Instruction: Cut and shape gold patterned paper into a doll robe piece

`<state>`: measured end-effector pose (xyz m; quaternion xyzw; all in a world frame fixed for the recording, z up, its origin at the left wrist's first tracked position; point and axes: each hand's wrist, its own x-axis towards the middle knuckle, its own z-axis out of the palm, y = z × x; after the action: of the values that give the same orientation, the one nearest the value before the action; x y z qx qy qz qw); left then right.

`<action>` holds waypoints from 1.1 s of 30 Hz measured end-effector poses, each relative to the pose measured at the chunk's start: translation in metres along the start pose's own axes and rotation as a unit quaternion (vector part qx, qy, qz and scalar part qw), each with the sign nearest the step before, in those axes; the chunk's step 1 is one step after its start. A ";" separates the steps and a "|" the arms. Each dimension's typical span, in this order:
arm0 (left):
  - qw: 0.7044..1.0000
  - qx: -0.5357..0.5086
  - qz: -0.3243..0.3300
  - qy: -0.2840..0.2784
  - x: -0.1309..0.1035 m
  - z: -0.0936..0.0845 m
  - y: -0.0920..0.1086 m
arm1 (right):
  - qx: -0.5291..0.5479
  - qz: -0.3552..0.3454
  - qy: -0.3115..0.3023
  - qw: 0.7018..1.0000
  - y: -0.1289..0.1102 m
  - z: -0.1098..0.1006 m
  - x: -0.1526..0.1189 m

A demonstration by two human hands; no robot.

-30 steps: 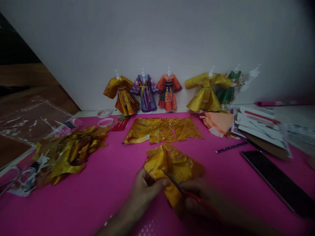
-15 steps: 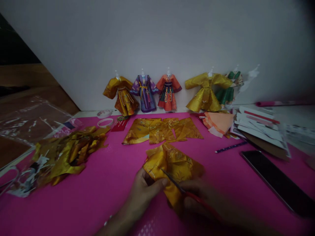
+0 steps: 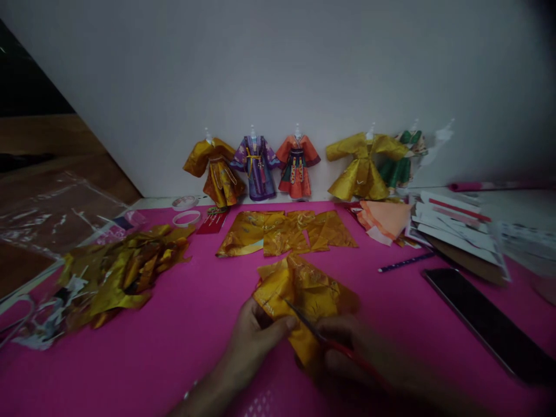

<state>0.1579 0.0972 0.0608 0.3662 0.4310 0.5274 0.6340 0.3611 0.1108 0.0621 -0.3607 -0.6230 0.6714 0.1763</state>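
A golden-yellow patterned fabric piece [image 3: 319, 286] is held up over the pink mat, low in the middle of the view. My left hand [image 3: 256, 341] pinches its near left part, thumb on top and the other fingers mostly hidden beneath. My right hand [image 3: 351, 344] is closed around red-handled scissors [image 3: 336, 346], whose dark blades lie against the cloth just beyond my left thumb. How far the blades are parted is hard to tell in the dim light. Flat golden fabric pieces [image 3: 284, 231] lie just behind the held cloth.
Fabric scraps [image 3: 125, 278] are heaped at left, beside white-handled scissors [image 3: 19, 315]. Tape rolls [image 3: 186, 218] and a red card [image 3: 212, 223] lie behind. Several dressed doll forms [image 3: 297, 165] line the wall. Right are a phone [image 3: 486, 321], a dotted pencil [image 3: 406, 262] and stacked papers [image 3: 460, 226].
The view has shifted very slightly. Both hands, the fabric and the scissors stay in nearly the same place.
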 end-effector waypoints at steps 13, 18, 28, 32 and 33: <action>0.999 -0.039 0.017 -0.017 0.005 -0.008 -0.002 | 0.040 -0.043 -0.009 0.998 -0.002 0.001 0.000; 0.999 -0.028 0.013 -0.024 0.010 -0.016 -0.009 | 0.058 -0.021 -0.018 0.998 0.012 0.002 0.002; 0.999 -0.042 -0.013 0.009 -0.002 0.001 0.003 | 0.046 -0.024 -0.024 0.998 0.019 0.001 0.006; 1.000 -0.017 -0.016 0.009 -0.002 0.002 0.005 | 0.050 -0.007 -0.025 0.998 0.021 0.001 0.007; 1.000 -0.013 -0.014 0.002 -0.001 0.001 0.004 | 0.051 -0.002 -0.022 0.998 0.020 0.001 0.006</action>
<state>0.1574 0.0971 0.0652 0.3506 0.4303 0.5250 0.6452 0.3605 0.1114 0.0406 -0.3349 -0.5922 0.7099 0.1823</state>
